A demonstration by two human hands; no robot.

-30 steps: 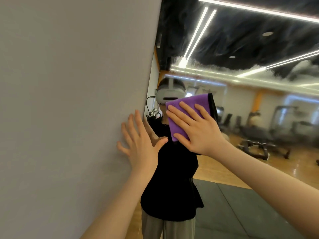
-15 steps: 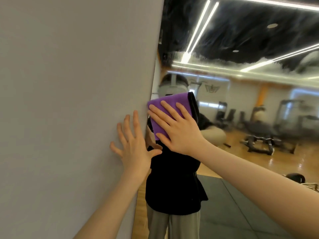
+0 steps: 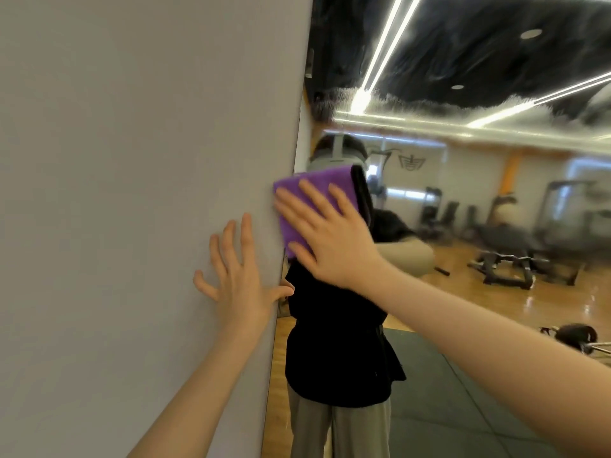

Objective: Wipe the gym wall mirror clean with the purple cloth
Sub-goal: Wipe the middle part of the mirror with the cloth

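- The grey wall [image 3: 132, 193] fills the left side; the mirror [image 3: 463, 292] begins at its edge and runs off to the right.
- The right hand [image 3: 330, 239] lies flat with fingers straight and spread, pressing the purple cloth [image 3: 314, 190] against the mirror's left edge, probably so the whole palm bears on the glass.
- The left hand [image 3: 241, 279] rests wide and empty on the wall, thumb at the mirror's edge, likely as a brace.
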